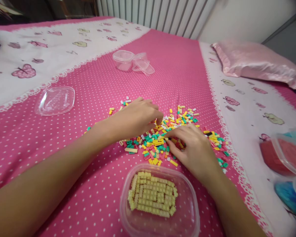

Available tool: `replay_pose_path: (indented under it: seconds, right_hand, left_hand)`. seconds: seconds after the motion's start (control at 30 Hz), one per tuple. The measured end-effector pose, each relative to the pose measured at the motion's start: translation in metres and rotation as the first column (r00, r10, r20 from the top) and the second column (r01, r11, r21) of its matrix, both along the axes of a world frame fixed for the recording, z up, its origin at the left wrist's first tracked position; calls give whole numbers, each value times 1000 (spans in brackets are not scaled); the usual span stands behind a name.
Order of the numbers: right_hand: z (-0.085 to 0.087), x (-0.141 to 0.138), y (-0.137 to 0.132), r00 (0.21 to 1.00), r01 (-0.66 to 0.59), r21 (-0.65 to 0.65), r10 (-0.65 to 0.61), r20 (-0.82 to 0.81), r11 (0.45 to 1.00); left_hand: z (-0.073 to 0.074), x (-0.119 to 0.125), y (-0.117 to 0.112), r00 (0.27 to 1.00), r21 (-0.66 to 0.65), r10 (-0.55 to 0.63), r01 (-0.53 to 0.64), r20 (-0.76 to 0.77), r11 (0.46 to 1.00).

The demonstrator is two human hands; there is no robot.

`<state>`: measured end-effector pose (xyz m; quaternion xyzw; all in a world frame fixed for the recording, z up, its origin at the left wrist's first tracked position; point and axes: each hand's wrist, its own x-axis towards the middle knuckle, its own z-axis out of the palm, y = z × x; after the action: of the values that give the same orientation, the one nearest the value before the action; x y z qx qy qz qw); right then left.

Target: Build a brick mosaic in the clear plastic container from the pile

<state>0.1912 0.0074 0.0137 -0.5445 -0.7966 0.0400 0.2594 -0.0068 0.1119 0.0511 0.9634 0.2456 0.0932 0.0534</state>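
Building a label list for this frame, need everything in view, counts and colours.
small bricks: too many to count, yellow, teal, pink and white, loose pile mid-bedspread
brick panel: one, pale yellow, inside the near tub
near tub: one, clear, bottom centre
lid: one, clear, left
small tubs: two or three, clear, far centre
pillow: one, pink, upper right
filled tubs: two, red and blue contents, right edge
bedspread: one, pink with white dots
radiator: one, white, top
left hand: fingers curled over the pile
right hand: fingertips on the pile
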Motion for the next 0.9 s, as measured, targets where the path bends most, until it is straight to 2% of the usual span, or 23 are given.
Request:
replay_pose_path:
  seconds: [0.1, 0.23, 0.3, 0.4, 0.57, 0.67, 0.8, 0.9]
  right_hand:
    - [4, 0, -2, 996, 33, -26, -35, -78, 999]
    - [8, 0, -4, 981, 35, -53, -45, -187, 998]
    - [10, 0, -4, 965, 9, -76, -28, -259, 997]
    - [14, -1, -6, 941, -17, -105, -19, -337, 994]
    - [29, -3, -13, 982, -15, -40, 8, -188, 999]
    - [39, -8, -22, 996, -3, 17, 5, -89, 1000]
    - [51, -11, -38, 997, 68, 57, -69, 17, 996]
    - [57, -5, -55, 985, 97, 89, -108, 131, 991]
  left_hand:
    - [-1, 0, 0, 998, -53, -38, 40, 44, 998]
    - [1, 1, -4, 984, -266, -125, 156, 130, 951]
    - [4, 2, -7, 983, -328, -113, 156, 145, 932]
    - [7, 4, -10, 984, -335, -86, 135, 157, 933]
    - [11, 3, -9, 977, -386, -114, 177, 181, 905]
    - [14, 4, -12, 969, -481, -138, 223, 206, 848]
    - [18, 6, -16, 958, -605, -140, 268, 252, 749]
    - [19, 4, -13, 954, -589, -141, 275, 264, 760]
